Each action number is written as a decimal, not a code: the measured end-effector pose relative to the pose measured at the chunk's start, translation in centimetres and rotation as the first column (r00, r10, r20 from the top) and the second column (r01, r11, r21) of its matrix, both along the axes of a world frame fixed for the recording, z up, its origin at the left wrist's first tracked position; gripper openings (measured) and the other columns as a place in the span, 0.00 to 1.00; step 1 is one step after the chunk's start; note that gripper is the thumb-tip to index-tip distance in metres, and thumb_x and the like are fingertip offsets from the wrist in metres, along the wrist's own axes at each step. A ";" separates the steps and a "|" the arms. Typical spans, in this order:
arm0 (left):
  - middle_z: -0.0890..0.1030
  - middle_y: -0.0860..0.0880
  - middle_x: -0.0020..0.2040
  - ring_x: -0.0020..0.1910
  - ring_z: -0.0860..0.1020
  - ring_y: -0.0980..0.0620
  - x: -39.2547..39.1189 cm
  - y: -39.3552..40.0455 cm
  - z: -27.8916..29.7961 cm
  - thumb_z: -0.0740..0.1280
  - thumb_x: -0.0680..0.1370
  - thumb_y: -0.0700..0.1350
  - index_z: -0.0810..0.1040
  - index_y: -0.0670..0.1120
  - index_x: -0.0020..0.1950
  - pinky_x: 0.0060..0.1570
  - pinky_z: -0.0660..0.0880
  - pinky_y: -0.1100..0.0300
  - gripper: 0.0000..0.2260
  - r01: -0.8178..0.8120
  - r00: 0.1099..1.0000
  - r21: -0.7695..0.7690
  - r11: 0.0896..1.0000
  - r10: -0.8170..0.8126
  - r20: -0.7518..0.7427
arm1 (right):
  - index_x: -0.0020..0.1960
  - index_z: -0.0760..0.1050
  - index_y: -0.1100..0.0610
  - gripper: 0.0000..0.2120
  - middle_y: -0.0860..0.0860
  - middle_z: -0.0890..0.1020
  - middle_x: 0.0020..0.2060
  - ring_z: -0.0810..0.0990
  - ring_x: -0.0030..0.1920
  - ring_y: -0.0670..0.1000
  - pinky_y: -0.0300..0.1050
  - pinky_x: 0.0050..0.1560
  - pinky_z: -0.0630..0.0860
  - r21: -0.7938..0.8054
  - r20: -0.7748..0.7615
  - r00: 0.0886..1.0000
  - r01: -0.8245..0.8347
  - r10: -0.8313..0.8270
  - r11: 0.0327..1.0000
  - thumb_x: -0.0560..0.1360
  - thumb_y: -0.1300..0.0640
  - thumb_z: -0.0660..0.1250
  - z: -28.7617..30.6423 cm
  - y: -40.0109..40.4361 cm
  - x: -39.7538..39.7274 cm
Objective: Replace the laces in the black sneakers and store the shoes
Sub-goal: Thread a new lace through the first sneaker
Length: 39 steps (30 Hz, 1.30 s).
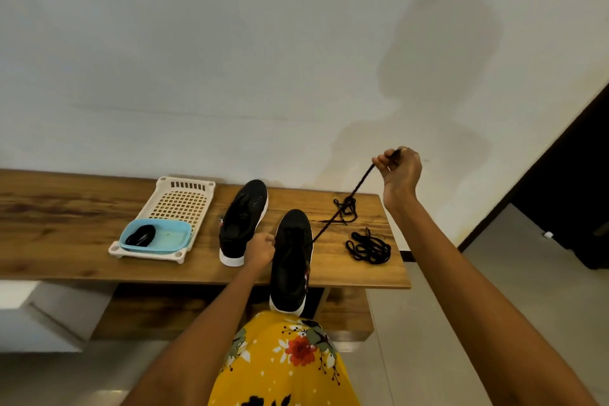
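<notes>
Right hand [400, 171] pinches black lace [342, 208], raised taut from near sneaker [291, 260] | left hand [260, 249] grips sneaker's side | wooden bench [66, 224]

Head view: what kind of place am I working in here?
Probably a home, perhaps an entryway: a low wooden bench against a plain white wall, a tiled floor and a dark doorway.

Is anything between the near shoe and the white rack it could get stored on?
Yes. The other shoe lies on the bench between the near shoe and the rack, and a blue tub fills the rack's front end.
</notes>
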<state>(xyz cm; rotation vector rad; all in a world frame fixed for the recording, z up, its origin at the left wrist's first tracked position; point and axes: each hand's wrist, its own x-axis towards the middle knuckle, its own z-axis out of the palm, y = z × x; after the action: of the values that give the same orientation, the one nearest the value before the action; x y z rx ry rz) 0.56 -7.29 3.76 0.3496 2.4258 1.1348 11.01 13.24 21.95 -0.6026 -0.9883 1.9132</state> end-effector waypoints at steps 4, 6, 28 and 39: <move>0.78 0.42 0.61 0.61 0.75 0.45 0.0 0.0 -0.7 0.61 0.78 0.36 0.76 0.39 0.63 0.59 0.70 0.57 0.14 0.103 0.994 -0.016 0.995 -0.102 0.024 | 0.40 0.68 0.57 0.09 0.52 0.72 0.29 0.71 0.29 0.50 0.45 0.35 0.74 0.111 0.496 0.867 -0.117 0.047 0.987 0.78 0.63 0.55 -6.2 -1.5 -0.4; 0.79 0.43 0.59 0.59 0.76 0.46 0.1 0.0 -1.1 0.64 0.78 0.37 0.76 0.40 0.62 0.58 0.71 0.58 0.13 0.128 0.992 -0.029 0.991 -0.128 0.013 | 0.40 0.70 0.57 0.10 0.52 0.72 0.30 0.72 0.30 0.50 0.44 0.34 0.72 0.188 0.676 0.735 -0.248 0.059 0.950 0.80 0.61 0.56 -10.3 -3.1 -0.7; 0.73 0.46 0.38 0.37 0.72 0.51 0.0 -0.5 -3.8 0.58 0.78 0.36 0.70 0.44 0.40 0.36 0.68 0.60 0.08 -0.227 0.944 0.233 0.946 0.155 0.290 | 0.53 0.73 0.59 0.12 0.56 0.71 0.59 0.76 0.52 0.57 0.45 0.46 0.69 0.234 0.968 0.218 -0.620 -0.122 0.749 0.82 0.54 0.55 -20.7 -7.4 -1.1; 0.82 0.46 0.50 0.52 0.79 0.49 -2.9 0.6 -4.4 0.62 0.79 0.38 0.81 0.43 0.54 0.52 0.72 0.61 0.09 0.012 1.000 0.168 0.986 -0.011 -0.006 | 0.49 0.79 0.57 0.08 0.54 0.81 0.51 0.78 0.51 0.51 0.40 0.43 0.69 0.400 0.900 0.401 -0.602 -0.172 0.691 0.79 0.57 0.61 -21.8 -5.2 -2.9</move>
<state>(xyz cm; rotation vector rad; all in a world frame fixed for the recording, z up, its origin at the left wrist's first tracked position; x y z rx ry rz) -2.33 -6.70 -0.66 0.4187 2.3352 1.3386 8.09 8.02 0.15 -1.1004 -2.5056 1.0884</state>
